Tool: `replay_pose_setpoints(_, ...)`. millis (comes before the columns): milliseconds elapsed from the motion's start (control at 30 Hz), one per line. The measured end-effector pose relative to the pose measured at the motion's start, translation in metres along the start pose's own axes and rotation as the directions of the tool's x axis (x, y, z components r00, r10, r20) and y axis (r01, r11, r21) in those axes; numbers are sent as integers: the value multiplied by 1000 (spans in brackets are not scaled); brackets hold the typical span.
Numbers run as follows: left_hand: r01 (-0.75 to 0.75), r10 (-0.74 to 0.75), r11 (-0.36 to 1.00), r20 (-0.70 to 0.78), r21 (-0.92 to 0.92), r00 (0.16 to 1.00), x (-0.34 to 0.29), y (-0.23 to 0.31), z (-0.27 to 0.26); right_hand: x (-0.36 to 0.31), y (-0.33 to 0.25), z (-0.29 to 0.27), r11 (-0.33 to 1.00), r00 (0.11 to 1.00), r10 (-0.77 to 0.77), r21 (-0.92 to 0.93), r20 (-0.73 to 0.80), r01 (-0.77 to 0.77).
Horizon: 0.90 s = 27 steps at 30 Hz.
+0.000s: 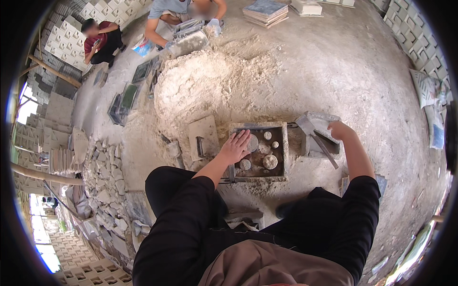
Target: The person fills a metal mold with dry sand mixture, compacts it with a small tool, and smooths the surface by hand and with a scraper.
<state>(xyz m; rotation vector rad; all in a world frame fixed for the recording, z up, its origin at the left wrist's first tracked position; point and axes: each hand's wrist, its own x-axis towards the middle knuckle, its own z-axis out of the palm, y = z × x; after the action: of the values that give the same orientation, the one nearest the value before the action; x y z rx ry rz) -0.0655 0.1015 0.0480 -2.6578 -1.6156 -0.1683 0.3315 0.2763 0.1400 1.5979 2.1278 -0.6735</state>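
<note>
My left hand (235,147) lies flat with fingers extended, over the left side of a rectangular mould frame (285,157) between my legs. Inside the frame, several round, powder-covered knobs stand up, among them a large one (270,162) at the lower right and a disc (254,142) beside my fingers. My right hand (338,130) is closed at the right edge of a grey box-like block (312,148); what its fingers grip is hidden. Across that block lies a flat metal bar (325,151), its lower end past the block's near edge.
Beyond the frame rises a heap of pale powder (195,78). A flat plate with a handle (204,133) and a hammer-like tool (174,148) lie left. Broken pieces (102,176) pile up further left. One person handles a mould (190,44) at the far side; another squats far left.
</note>
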Motion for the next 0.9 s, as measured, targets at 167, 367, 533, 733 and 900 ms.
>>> replay_pose_setpoints(167, -200, 196, 979, 81, 40, 977, 3, 32, -1, 1, 1, -1, 1000, 1000, 5, -5, -10, -6)
replay_pose_setpoints(367, -298, 307, 952, 166, -75, 937, -9, 40, 13, 8, 5, 0, 999, 999, 48, 13, 0, -48)
replay_pose_setpoints(533, -217, 205, 972, 119, 91, 971, -7, 37, 13, 3, 7, 5, 1000, 997, -20, 19, -76, 22)
replay_pose_setpoints(733, -152, 156, 985, 35, -85, 987, 21, 78, -16, 3, 9, 0, 1000, 999, 11, -18, -35, -11)
replay_pose_setpoints(900, -408, 421, 888, 14, -213, 907, 10, 136, 6, -6, -8, -11, 1000, 999, 6, -8, -54, -6)
